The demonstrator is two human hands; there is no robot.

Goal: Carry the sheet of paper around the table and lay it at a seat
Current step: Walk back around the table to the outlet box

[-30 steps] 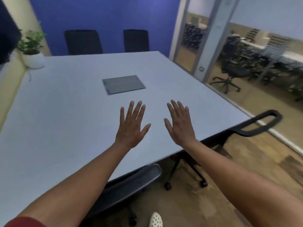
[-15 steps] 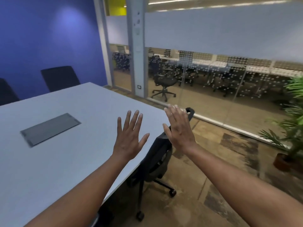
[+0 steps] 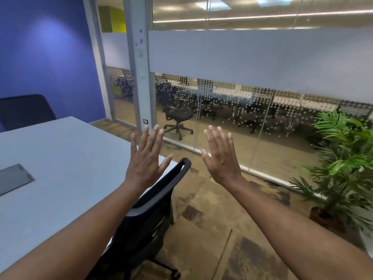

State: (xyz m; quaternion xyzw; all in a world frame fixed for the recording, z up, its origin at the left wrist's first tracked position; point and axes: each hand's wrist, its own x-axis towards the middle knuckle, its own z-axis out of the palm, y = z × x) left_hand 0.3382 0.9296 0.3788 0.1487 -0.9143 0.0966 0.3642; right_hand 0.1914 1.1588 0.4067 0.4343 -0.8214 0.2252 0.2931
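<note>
Both my hands are held out in front of me with fingers spread and nothing in them. My left hand (image 3: 146, 158) hovers over the right corner of the white table (image 3: 66, 150). My right hand (image 3: 221, 156) is out beyond the table, above the floor. No sheet of paper shows anywhere in view. A black mesh office chair (image 3: 149, 211) stands pushed against the table's near right edge, below my left forearm.
A grey cable hatch (image 3: 14, 179) is set in the tabletop at the left. Another dark chair (image 3: 26, 111) stands at the far side by the blue wall. A glass partition (image 3: 252, 110) runs along the right, with a potted palm (image 3: 343, 164) beside it.
The view has swung to the right, away from the table's middle toward the glass wall and the palm. Both hands stay spread and empty throughout.
</note>
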